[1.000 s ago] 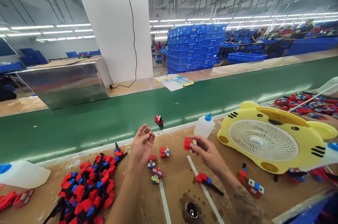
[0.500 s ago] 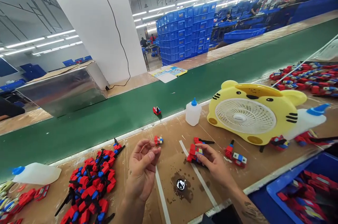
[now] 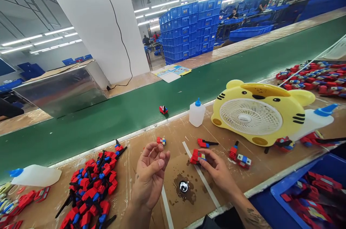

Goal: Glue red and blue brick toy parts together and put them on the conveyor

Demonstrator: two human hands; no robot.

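My right hand (image 3: 216, 169) grips a small red toy car (image 3: 196, 156) with blue and yellow parts between thumb and fingers, just above the brown table. To the left of it, my left hand (image 3: 151, 173) is raised, palm turned inward, with its thumb and curled fingertips together; anything pinched there is too small or hidden to make out. Another red toy car (image 3: 161, 140) lies just beyond the left fingertips. Past the right hand are a red piece with a black rod (image 3: 207, 143) and a white-blue toy car (image 3: 243, 161). Below, between the hands, is a small round cap of liquid (image 3: 183, 186) amid wet spots.
A heap of red-blue-black parts (image 3: 92, 189) lies at left, beside a lying bottle (image 3: 38, 175). A white bottle (image 3: 197, 113) and yellow fan (image 3: 259, 113) stand along the green conveyor belt (image 3: 129, 104), which carries a red toy (image 3: 163, 109). A blue bin (image 3: 278, 189) sits at lower right.
The red toy on the belt has shifted slightly to the right. My left hand has moved a little to the right; my right hand still holds the toy car in nearly the same place.
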